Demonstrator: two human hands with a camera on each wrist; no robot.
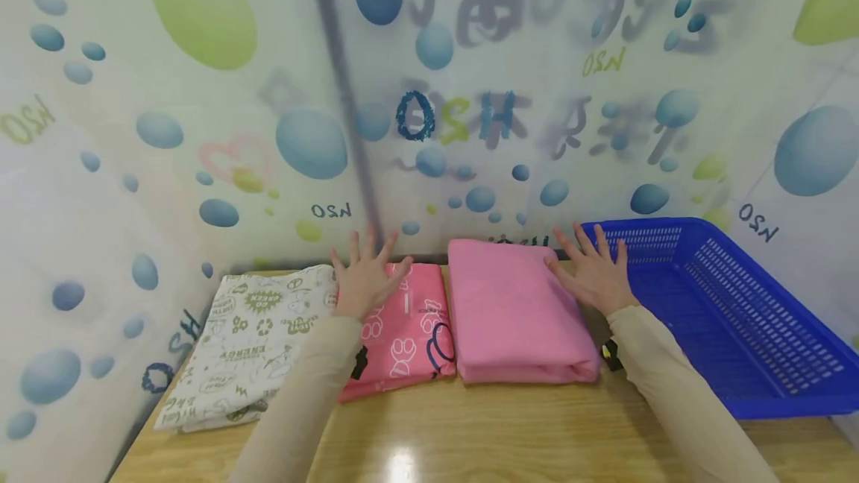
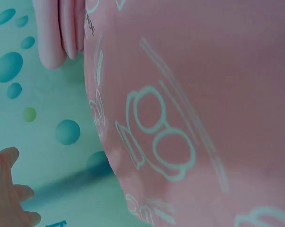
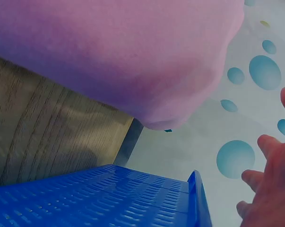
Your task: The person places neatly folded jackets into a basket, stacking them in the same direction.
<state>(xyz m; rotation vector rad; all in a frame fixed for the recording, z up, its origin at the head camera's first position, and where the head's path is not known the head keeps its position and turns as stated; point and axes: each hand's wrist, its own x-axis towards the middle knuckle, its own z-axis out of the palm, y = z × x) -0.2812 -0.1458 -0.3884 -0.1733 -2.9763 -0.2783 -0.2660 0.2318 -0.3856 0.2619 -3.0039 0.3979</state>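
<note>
Along the worktop's (image 1: 510, 431) far edge, a folded white printed cloth (image 1: 248, 341) lies at the left; beside it the pink printed cloth (image 1: 403, 334) carries the left hand (image 1: 365, 282), its grip apart, fingers spread flat; next the plain pink folded cloth (image 1: 510, 311), whose right far corner the right hand (image 1: 593, 274) rests on, fingers splayed; a blue basket (image 1: 738, 304) fills the right edge.

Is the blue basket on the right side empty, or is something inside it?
Empty as far as visible: the blue basket shows only its bare perforated floor and walls. The plain pink cloth lies folded on the table beside it.
</note>
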